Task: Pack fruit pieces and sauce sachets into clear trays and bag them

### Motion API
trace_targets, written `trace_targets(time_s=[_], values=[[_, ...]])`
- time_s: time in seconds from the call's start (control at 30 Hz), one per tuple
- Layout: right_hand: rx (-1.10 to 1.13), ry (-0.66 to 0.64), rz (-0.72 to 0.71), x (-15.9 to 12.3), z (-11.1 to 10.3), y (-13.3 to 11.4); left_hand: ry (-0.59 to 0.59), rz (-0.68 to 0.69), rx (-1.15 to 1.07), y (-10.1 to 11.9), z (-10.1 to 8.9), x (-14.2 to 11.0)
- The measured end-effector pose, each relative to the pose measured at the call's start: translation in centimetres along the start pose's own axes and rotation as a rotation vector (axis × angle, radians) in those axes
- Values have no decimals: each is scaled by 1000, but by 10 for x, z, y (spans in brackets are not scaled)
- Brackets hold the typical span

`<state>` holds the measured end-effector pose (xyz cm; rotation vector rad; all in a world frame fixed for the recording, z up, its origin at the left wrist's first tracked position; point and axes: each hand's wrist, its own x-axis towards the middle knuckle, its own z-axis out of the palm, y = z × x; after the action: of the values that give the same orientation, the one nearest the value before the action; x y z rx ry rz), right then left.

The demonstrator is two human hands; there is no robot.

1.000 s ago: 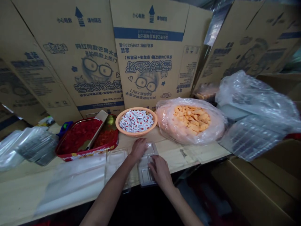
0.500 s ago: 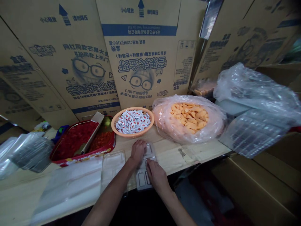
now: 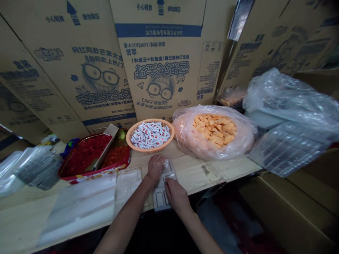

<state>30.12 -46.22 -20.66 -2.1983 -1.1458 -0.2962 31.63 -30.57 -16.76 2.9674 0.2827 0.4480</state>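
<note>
Both of my hands rest on a clear plastic clamshell tray (image 3: 160, 198) at the front edge of the wooden table (image 3: 23, 222). My left hand (image 3: 155, 167) presses on the tray's far half with curled fingers. My right hand (image 3: 176, 191) holds the near half, fingers bent over its edge. A second clear tray (image 3: 127, 183) lies just left of my left wrist. Beyond my hands stands an orange basket (image 3: 132, 134) of small white and red sachets (image 3: 150, 134).
A red tray (image 3: 124, 163) of chopped red food with a scoop (image 3: 106, 146) sits at the left. A plastic bag of orange snack pieces (image 3: 215, 130) lies at the right, beside bagged stacks of clear trays (image 3: 287, 150). Printed cardboard boxes (image 3: 161, 60) wall off the back. More bagged trays (image 3: 37, 167) lie far left.
My right hand has slid left and up along the tray toward my left hand. The view has shifted slightly; the other things stay where they were.
</note>
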Motion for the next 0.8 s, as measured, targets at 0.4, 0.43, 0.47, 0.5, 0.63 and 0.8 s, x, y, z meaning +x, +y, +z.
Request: trace_targets(time_s=[0.4, 0.43, 0.47, 0.5, 0.63, 0.8], values=[[214, 426, 166, -1, -11, 4, -1, -54, 120, 9, -31, -6], [238, 430, 233, 2, -11, 6, 0, -40, 120, 9, -34, -5], [279, 400, 275, 6, -12, 8, 4, -25, 119, 9, -36, -4], [325, 354, 298, 10, -11, 10, 10, -11, 116, 9, -38, -4], [380, 248, 330, 19, -7, 11, 28, 11, 92, 8, -43, -4], [492, 247, 375, 23, -2, 7, -18, 48, 0, 2, -40, -4]])
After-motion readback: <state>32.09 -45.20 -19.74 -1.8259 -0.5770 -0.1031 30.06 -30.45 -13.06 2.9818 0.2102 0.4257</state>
